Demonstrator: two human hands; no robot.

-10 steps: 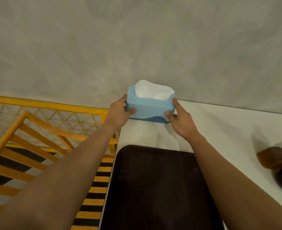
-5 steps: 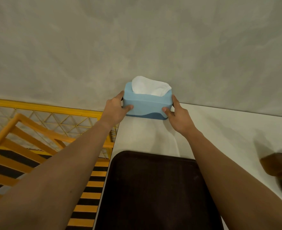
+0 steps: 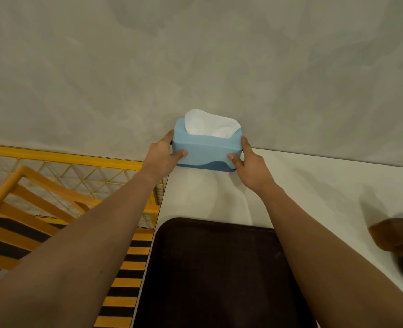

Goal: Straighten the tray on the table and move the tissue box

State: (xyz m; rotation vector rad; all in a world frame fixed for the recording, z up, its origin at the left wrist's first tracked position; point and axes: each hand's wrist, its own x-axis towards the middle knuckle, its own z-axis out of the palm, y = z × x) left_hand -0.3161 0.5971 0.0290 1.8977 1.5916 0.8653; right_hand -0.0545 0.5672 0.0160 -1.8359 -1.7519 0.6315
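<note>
A light blue tissue box (image 3: pixel 206 150) with white tissue sticking out of its top sits at the far left corner of the white table (image 3: pixel 314 190), close to the grey wall. My left hand (image 3: pixel 163 153) grips its left end and my right hand (image 3: pixel 249 165) grips its right end. A dark brown tray (image 3: pixel 214 273) lies on the table near me, between my forearms, its long sides roughly parallel to the table's left edge.
A blurred dark brown object (image 3: pixel 399 242) stands at the table's right side. Left of the table are yellow railings (image 3: pixel 60 159) and a yellow-and-black striped floor (image 3: pixel 124 280). A grey wall (image 3: pixel 195 55) closes off the back.
Both hands have carried the tissue box away from me toward the wall and the table's far left corner. The tray has not moved.
</note>
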